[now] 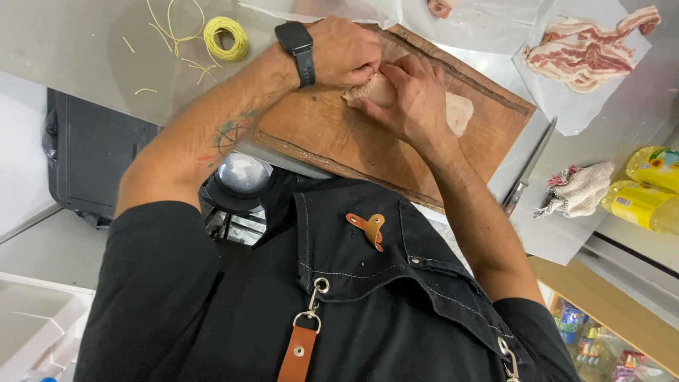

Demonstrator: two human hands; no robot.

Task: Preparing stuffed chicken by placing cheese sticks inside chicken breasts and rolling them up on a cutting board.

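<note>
On the wooden cutting board (332, 138) lies a pale piece of raw meat (458, 113). Both hands press on its rolled-up end (368, 88). My left hand (346, 51), with a black watch on the wrist, grips that end from the far side, fingers closed on it. My right hand (417, 95) covers the meat from the near side and clasps it too. Most of the meat is hidden under the two hands.
A ball of yellow string (226, 37) with loose cut pieces lies at the top left. Bacon slices (587, 49) rest on white paper at the top right. A knife (529, 170), a crumpled cloth (578, 189) and yellow oil bottles (647, 187) sit right of the board.
</note>
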